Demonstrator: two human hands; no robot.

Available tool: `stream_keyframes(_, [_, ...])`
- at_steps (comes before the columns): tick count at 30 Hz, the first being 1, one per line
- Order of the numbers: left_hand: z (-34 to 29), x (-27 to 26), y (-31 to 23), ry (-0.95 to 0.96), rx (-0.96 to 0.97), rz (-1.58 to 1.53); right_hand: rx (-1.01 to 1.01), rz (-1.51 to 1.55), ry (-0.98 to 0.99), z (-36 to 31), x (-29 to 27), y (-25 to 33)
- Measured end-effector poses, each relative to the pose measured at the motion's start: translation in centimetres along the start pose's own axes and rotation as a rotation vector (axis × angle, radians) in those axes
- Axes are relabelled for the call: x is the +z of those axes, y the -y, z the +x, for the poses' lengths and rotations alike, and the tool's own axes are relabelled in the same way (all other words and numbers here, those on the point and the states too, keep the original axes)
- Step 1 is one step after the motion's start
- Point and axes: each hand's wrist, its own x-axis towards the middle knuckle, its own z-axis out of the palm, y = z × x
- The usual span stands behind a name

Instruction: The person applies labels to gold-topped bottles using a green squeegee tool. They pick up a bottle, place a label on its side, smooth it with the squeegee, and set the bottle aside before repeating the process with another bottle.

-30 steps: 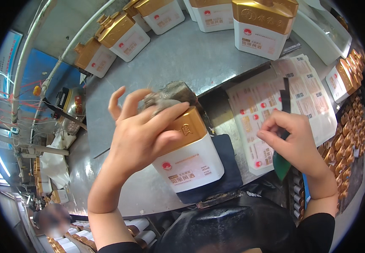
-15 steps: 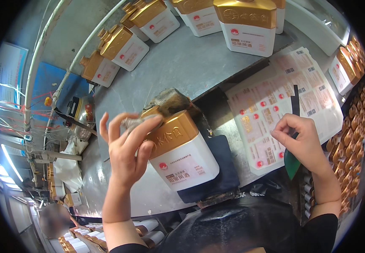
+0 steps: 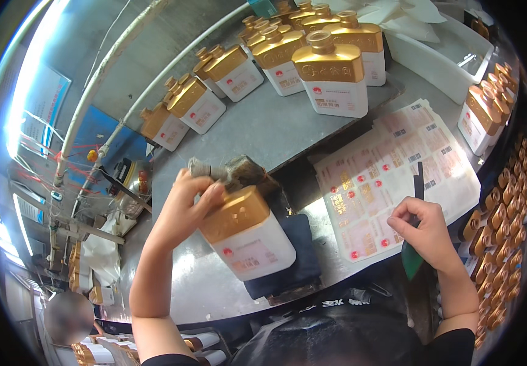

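A flat bottle (image 3: 254,247) with a gold shoulder and white body leans on a folded dark cloth (image 3: 300,250). My left hand (image 3: 184,210) is closed at its gold top end, fingers curled and slightly blurred; the neck is hidden beneath them. Next to those fingers is a grey wrapped piece (image 3: 210,171), in front of a dark worn block (image 3: 248,168). My right hand (image 3: 423,229) pinches a thin flat scraper, its black end (image 3: 419,183) pointing up and its green end (image 3: 411,262) down. This hand hovers over the near right edge of a label sheet (image 3: 385,183).
Several gold-and-white bottles (image 3: 330,82) stand along the back of the metal table (image 3: 245,125). A white bin (image 3: 440,61) sits at the back right. Many more bottles (image 3: 501,232) crowd the right side. At the lower left, another person (image 3: 68,317) is near rows of bottles.
My left hand's fingers, spread before, have curled in at the bottle's top. The bottle is now blurred. The whole view has shifted, showing more of the back; the right hand keeps its pinch.
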Motion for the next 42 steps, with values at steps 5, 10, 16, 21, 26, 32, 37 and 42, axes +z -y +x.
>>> stream_keyframes(5, [-2.0, -2.5, -1.4, -0.278, 0.156, -0.127, -0.043, -0.029, -0.006, -0.7, -0.6, -0.2])
stream_keyframes(10, [6.6, -9.7, -1.8, -0.599, 0.279, 0.156, -0.02, -0.057, -0.095, -1.6, -1.7, -0.4])
stream_keyframes(16, [18.0, -5.5, 5.3, -0.601, 0.161, 0.39, 0.072, -0.041, -0.149, -1.2, -1.9, -3.1])
stream_keyframes(21, [28.9, -2.0, 5.7, -0.6, 0.237, 0.352, 0.098, -0.088, -0.26, -1.0, -4.1, -3.1])
stream_keyframes(26, [21.8, -2.5, 4.5, -0.855, 0.212, 0.302, 0.12, -0.019, -0.077, 0.7, -1.4, -2.3])
stream_keyframes(32, [-3.7, 1.4, 5.6, -0.85, 0.13, 0.13, -0.086, -0.018, 0.125, 2.8, 1.7, -2.7])
stream_keyframes(37, [-30.0, 1.5, 5.3, -1.166, -0.6, 0.366, -0.183, -0.129, 0.285, 3.1, 4.5, -1.8])
stream_keyframes(42, [-54.7, 0.8, 0.3, -1.522, -1.071, 1.03, -0.289, -0.115, 0.466, 3.0, 7.4, 0.3])
